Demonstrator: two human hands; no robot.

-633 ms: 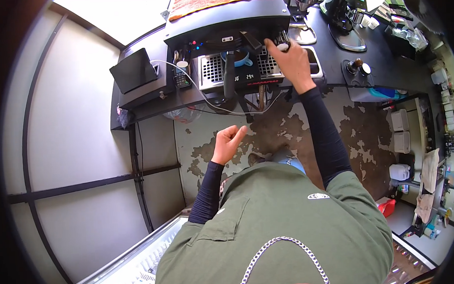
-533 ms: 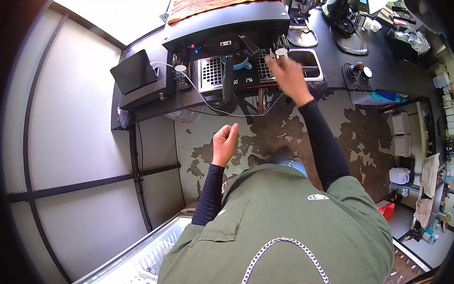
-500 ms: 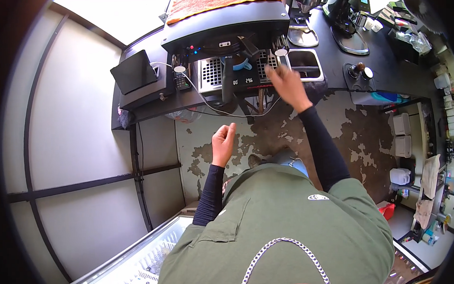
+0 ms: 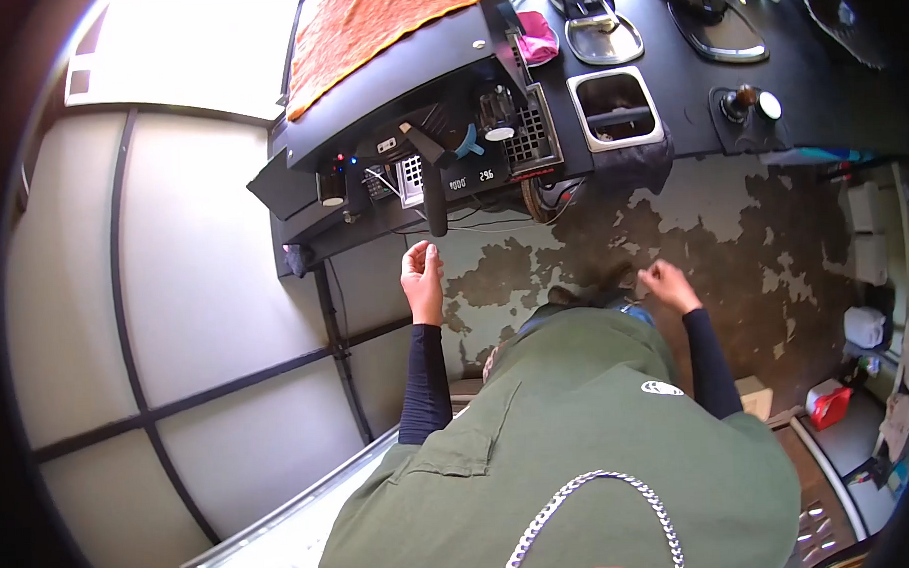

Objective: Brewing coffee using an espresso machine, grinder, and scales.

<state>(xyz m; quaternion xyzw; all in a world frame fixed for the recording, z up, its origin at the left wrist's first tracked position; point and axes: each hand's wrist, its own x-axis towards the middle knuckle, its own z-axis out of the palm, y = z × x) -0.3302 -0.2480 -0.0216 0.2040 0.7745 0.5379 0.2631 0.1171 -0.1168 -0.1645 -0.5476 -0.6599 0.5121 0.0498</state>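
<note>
My left hand is raised just below the black handle of a portafilter, apart from it. Its fingers are half curled, slightly apart, and hold nothing I can see. The portafilter sits in a black espresso machine. Partly hidden behind it, a blue cup stands beneath on a dark scale with a lit display, over the drip tray. My right hand hangs in front of my body at the right, loosely closed, with nothing visible in it.
An orange cloth covers the machine's top. To its right are a pink cloth, a square metal-rimmed bin and a tamper on its stand. A dark tablet stands at the left. The floor has peeling paint.
My right hand has drawn back from beside the drip tray toward my body. My left hand has risen closer to the portafilter handle. The whole view has turned and shifted.
</note>
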